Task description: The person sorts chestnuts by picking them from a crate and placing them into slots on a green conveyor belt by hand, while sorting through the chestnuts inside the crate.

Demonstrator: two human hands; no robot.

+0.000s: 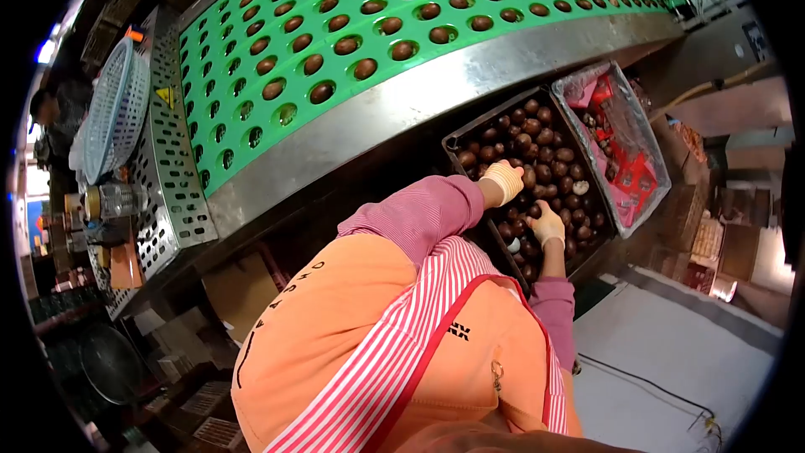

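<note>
A dark crate (454,139) full of round brown eggs (543,174) stands below the metal edge of the machine. Over the crate's left part is my left hand (504,182), its fingers curled at the eggs. My right hand (547,225) reaches in from the lower right, thumb and fingers bent around a brown egg (534,210). Both hands wear pale coverings. What the left fingers hold, if anything, is too small to make out. A few paler eggs lie among the brown ones.
A green tray belt (251,139) with rows of egg-filled holes runs above a broad steel edge (402,109). Right of the crate is a lined bin (658,193) with red and pink wrappers. A pale blue basket (117,113) and a glass jar (117,200) stand at the left.
</note>
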